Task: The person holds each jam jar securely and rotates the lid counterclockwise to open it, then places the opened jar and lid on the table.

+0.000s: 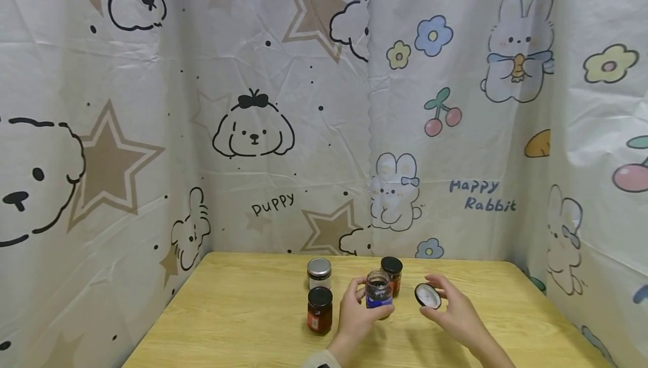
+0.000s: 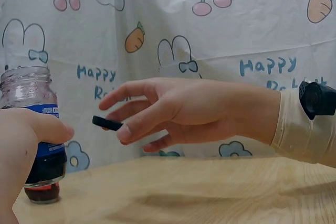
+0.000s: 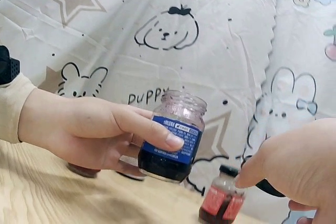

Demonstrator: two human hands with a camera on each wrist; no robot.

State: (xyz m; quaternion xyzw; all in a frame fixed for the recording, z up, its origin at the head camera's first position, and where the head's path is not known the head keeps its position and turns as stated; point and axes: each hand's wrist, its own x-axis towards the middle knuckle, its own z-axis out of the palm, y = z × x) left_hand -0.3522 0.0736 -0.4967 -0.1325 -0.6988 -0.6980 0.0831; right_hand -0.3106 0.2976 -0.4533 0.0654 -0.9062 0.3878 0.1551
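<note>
My left hand grips a glass jar with a blue label, its mouth uncovered and dark contents low inside. In the right wrist view that jar is held above the table, slightly tilted, with the thumb across its label. My right hand pinches a round lid by its edge, to the right of the jar and apart from it. The lid's pale inner side faces the head camera. From the left wrist view the lid appears edge-on and black between thumb and fingers.
Behind the held jar stands a black-lidded jar with a red label. To the left are another black-lidded jar and a silver-lidded jar. All stand on the wooden table, with a printed curtain around it.
</note>
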